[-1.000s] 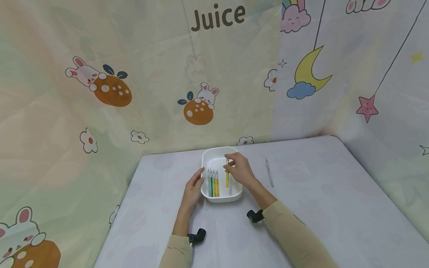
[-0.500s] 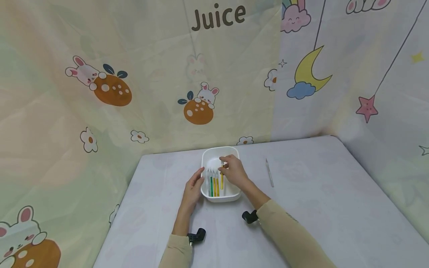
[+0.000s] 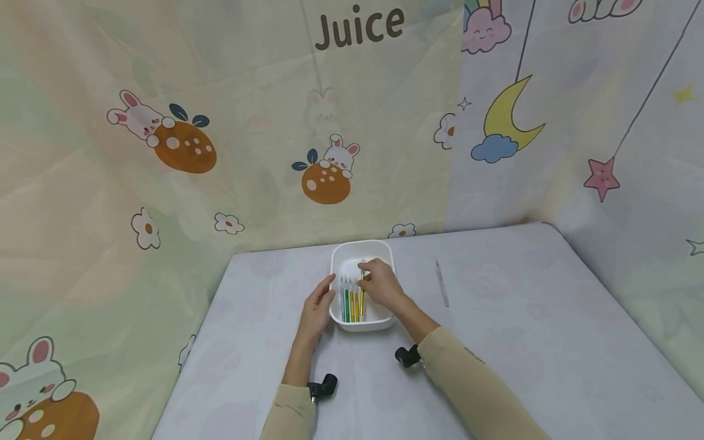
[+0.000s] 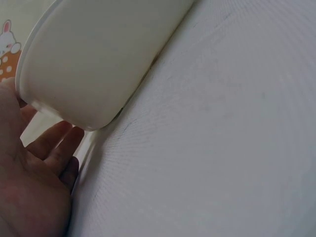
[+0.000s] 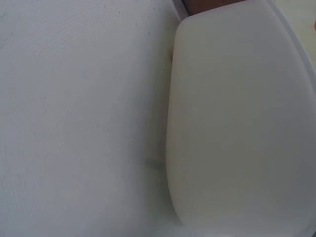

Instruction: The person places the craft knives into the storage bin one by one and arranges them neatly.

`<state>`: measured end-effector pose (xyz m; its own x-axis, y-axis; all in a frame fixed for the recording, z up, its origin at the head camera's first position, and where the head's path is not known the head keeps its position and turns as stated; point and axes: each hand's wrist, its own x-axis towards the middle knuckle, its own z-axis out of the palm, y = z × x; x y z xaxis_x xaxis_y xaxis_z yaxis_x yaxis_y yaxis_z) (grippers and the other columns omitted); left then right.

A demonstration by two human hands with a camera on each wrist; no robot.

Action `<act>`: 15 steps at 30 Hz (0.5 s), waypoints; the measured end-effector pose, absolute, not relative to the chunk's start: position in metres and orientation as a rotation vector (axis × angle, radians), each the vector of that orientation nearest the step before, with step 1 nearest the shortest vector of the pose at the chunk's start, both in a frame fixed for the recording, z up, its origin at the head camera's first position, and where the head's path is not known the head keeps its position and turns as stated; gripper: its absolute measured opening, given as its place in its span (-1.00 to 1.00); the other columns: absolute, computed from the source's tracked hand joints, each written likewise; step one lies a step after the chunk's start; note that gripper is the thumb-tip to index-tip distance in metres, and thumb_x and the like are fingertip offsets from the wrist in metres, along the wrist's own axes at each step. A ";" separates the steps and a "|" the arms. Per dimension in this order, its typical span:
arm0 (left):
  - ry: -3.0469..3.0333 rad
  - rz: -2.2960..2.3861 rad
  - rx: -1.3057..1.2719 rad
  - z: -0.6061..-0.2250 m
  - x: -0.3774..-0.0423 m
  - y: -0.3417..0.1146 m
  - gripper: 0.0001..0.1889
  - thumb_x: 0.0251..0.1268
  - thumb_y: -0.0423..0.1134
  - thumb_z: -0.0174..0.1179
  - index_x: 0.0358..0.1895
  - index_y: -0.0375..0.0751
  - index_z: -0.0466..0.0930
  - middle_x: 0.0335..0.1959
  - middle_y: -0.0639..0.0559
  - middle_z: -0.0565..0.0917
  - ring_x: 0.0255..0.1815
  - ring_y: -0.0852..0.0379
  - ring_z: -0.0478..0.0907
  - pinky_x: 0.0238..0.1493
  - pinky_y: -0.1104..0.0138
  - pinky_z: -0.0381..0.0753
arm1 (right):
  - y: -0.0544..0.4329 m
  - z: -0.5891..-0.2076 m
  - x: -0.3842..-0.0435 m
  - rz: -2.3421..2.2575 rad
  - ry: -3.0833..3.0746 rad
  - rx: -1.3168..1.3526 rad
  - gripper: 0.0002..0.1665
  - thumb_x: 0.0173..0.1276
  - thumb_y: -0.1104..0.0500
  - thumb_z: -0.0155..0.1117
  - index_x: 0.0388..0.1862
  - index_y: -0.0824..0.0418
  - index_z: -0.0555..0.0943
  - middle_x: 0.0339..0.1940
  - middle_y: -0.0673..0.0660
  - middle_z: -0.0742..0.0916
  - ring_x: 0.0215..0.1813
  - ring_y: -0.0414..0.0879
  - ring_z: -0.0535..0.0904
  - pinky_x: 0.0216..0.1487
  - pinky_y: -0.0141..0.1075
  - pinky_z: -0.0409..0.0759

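In the head view a white plastic tray [image 3: 367,326] stands on the table. Inside it several slim pens [image 3: 347,307], with silver, green and yellow barrels and pale pointed ends, lie side by side at the left. My right hand [image 3: 382,286] reaches over the tray's right side and pinches a yellow pen [image 3: 362,303] by its upper part, right beside that row. Against the tray's left wall rests my left hand [image 3: 316,311], its fingertips at the rim and outer side. The left wrist view shows those fingers [image 4: 52,143] against the tray wall [image 4: 94,59].
To the right of the tray, a silver pen [image 3: 442,284] lies on the white-covered table [image 3: 522,318]. A printed cloth backdrop [image 3: 247,122] rises behind the table. Only the tray's outer wall [image 5: 237,123] and tabletop fill most of the right wrist view.
My right hand has moved left and slightly toward me with the yellow pen, bringing it up to the row. The left hand and tray have stayed put.
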<state>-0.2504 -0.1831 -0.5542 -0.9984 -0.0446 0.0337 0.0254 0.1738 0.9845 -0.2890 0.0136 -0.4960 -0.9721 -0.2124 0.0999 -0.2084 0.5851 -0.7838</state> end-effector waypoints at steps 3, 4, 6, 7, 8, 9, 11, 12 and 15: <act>-2.372 -1.982 0.025 -0.555 -0.251 -0.183 -0.58 0.64 -0.11 0.06 0.45 0.31 0.50 0.57 0.24 0.40 0.66 0.06 0.21 0.65 -0.03 0.21 | 0.013 -0.496 -0.288 -1.350 2.779 -0.380 -0.45 0.35 0.34 0.45 0.32 0.37 0.62 0.17 0.29 0.68 0.00 0.03 0.77 -0.06 -0.30 0.78; -2.375 -1.979 0.025 -0.555 -0.251 -0.183 -0.58 0.64 -0.11 0.06 0.44 0.31 0.50 0.57 0.24 0.40 0.67 0.06 0.21 0.65 -0.04 0.21 | 0.013 -0.496 -0.288 -1.335 2.779 -0.383 -0.45 0.34 0.34 0.45 0.32 0.36 0.62 0.17 0.29 0.68 0.01 0.03 0.77 -0.05 -0.30 0.78; -2.379 -1.974 0.029 -0.556 -0.251 -0.184 -0.59 0.64 -0.11 0.06 0.44 0.33 0.50 0.57 0.24 0.39 0.67 0.06 0.20 0.65 -0.04 0.20 | 0.012 -0.496 -0.288 -1.301 2.778 -0.383 -0.45 0.34 0.34 0.46 0.32 0.36 0.62 0.17 0.28 0.68 0.01 0.03 0.76 -0.05 -0.29 0.78; -2.380 -1.972 0.031 -0.556 -0.251 -0.184 -0.59 0.64 -0.11 0.06 0.44 0.33 0.50 0.57 0.25 0.39 0.67 0.06 0.20 0.65 -0.04 0.20 | 0.012 -0.496 -0.288 -1.284 2.779 -0.379 -0.44 0.34 0.33 0.46 0.32 0.35 0.62 0.17 0.28 0.68 0.02 0.03 0.76 -0.04 -0.28 0.78; -2.380 -1.971 0.034 -0.556 -0.251 -0.184 -0.59 0.64 -0.10 0.06 0.43 0.34 0.50 0.57 0.25 0.39 0.67 0.06 0.20 0.65 -0.03 0.20 | 0.011 -0.497 -0.288 -1.264 2.784 -0.378 -0.45 0.34 0.33 0.46 0.31 0.35 0.62 0.17 0.28 0.68 0.01 0.03 0.75 -0.04 -0.28 0.78; -2.378 -1.972 0.034 -0.556 -0.251 -0.184 -0.59 0.64 -0.11 0.06 0.43 0.34 0.50 0.57 0.25 0.39 0.67 0.06 0.20 0.65 -0.03 0.20 | 0.011 -0.497 -0.288 -1.241 2.790 -0.376 -0.45 0.34 0.32 0.47 0.31 0.34 0.63 0.17 0.28 0.68 0.01 0.03 0.75 -0.04 -0.28 0.78; -2.374 -1.975 0.035 -0.555 -0.251 -0.184 -0.58 0.64 -0.11 0.06 0.44 0.33 0.50 0.57 0.25 0.39 0.67 0.06 0.20 0.65 -0.03 0.20 | 0.010 -0.497 -0.287 -1.184 2.807 -0.373 -0.45 0.34 0.31 0.47 0.31 0.33 0.63 0.17 0.27 0.68 0.00 0.01 0.74 -0.04 -0.28 0.77; -2.373 -1.976 0.037 -0.555 -0.251 -0.184 -0.58 0.64 -0.11 0.06 0.44 0.33 0.50 0.57 0.25 0.40 0.67 0.06 0.20 0.65 -0.03 0.20 | 0.009 -0.497 -0.287 -1.163 2.813 -0.369 -0.45 0.34 0.30 0.47 0.31 0.32 0.63 0.17 0.27 0.68 -0.01 0.01 0.74 -0.05 -0.28 0.76; -2.375 -1.977 0.049 -0.554 -0.251 -0.183 -0.59 0.64 -0.11 0.07 0.43 0.36 0.51 0.56 0.25 0.40 0.67 0.07 0.21 0.65 -0.02 0.21 | 0.008 -0.497 -0.287 -1.111 2.830 -0.364 -0.45 0.34 0.28 0.47 0.31 0.31 0.64 0.16 0.25 0.68 -0.05 -0.03 0.71 -0.06 -0.28 0.74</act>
